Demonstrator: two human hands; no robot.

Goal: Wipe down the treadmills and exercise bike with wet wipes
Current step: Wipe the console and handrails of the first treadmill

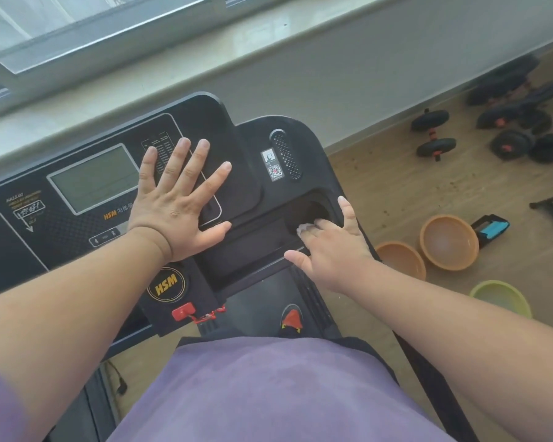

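A black treadmill console (77, 215) with a grey display fills the left and middle of the head view. My left hand (176, 205) lies flat on its panel, fingers spread and straight. My right hand (328, 247) presses a crumpled white wet wipe (304, 228) into the round cup recess (307, 213) at the console's right side. Only a small piece of the wipe shows under the fingers; thumb and little finger are spread out on the rim.
A windowsill (205, 87) runs behind the console. Several black dumbbells (434, 134) lie on the wooden floor at the right, with two orange bowls (449, 247) and a green bowl (500, 298) nearer. A red safety clip (182, 311) hangs below the console.
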